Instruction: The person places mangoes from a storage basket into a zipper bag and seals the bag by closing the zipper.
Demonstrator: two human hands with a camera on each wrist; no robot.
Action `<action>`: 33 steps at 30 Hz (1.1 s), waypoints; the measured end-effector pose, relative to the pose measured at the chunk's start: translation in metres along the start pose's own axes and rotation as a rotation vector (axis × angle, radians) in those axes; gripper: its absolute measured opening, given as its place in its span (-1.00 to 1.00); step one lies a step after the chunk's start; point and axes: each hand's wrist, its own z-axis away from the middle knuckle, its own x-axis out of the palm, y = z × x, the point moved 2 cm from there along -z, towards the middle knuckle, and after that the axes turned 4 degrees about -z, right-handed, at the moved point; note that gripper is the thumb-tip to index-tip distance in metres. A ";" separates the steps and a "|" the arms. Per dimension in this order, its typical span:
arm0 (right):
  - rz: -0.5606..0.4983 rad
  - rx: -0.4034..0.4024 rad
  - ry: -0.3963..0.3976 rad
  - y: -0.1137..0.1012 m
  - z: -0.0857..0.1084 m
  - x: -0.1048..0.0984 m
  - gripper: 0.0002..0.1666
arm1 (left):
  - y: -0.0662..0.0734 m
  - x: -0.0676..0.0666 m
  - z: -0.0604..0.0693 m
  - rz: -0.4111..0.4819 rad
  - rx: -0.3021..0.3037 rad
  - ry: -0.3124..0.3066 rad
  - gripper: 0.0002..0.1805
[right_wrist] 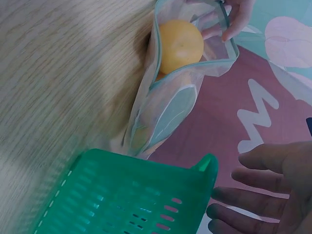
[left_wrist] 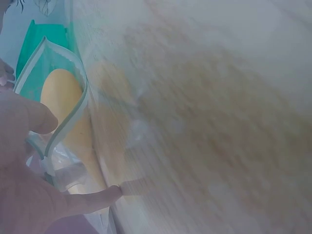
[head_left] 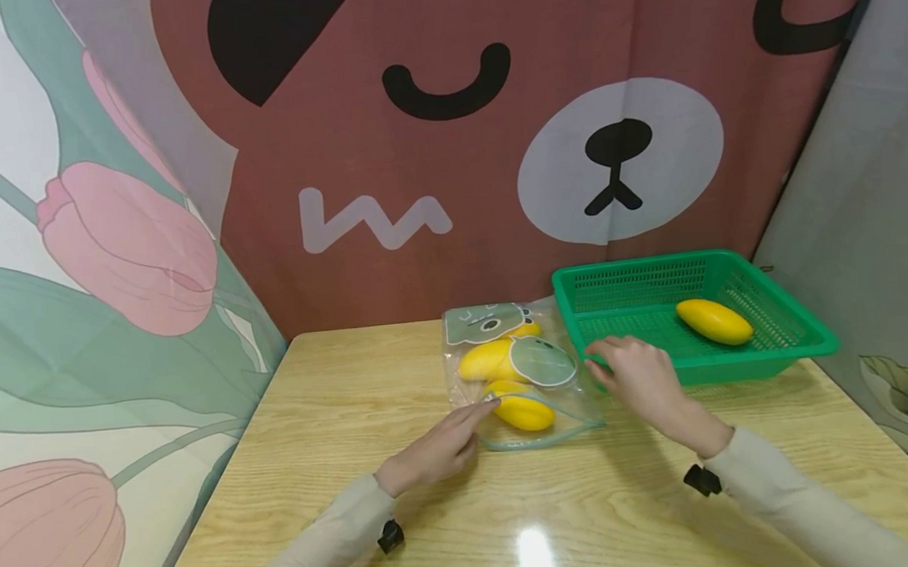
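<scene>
In the head view, the left hand (head_left: pixel 437 443) pinches the rim of a clear bag (head_left: pixel 543 361) with yellow fruits (head_left: pixel 524 412) inside, on the wooden surface (head_left: pixel 338 404); another yellow fruit (head_left: pixel 714 322) lies in the green basket (head_left: pixel 757 370). The right hand (head_left: pixel 645 383) is empty, by the basket's near left corner. Bagging seems in hand (mostly done, I'd judge); the next move calls for reaching into the basket. A bear-printed backdrop (head_left: pixel 420 159) hangs behind, tulip-printed cloth (head_left: pixel 130 245) at left.

The left wrist view, hazy, shows the bag's mouth parted.

The right wrist view shows fingers (right_wrist: pixel 248 200) spread near the basket's rim, holding nothing.
</scene>
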 end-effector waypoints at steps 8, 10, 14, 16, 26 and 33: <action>0.016 -0.027 0.023 0.011 -0.003 0.003 -0.82 | 0.000 0.000 0.001 -0.001 0.005 0.005 -0.26; 0.016 -0.025 0.024 0.014 -0.004 0.003 -0.82 | 0.000 0.000 0.001 -0.001 0.010 0.010 -0.26; 0.017 -0.009 0.013 0.019 -0.004 0.003 -0.82 | 0.000 0.000 0.001 -0.008 0.020 0.020 -0.26; 0.018 0.000 0.003 0.021 -0.004 0.004 -0.82 | 0.000 0.000 0.001 -0.014 0.022 0.021 -0.26; 0.037 0.042 -0.031 0.034 -0.006 0.004 -0.80 | -0.001 0.001 0.001 -0.018 0.014 0.006 -0.25; 0.050 0.060 -0.027 0.046 -0.005 0.005 -0.79 | 0.000 0.001 0.000 -0.015 0.005 -0.008 -0.23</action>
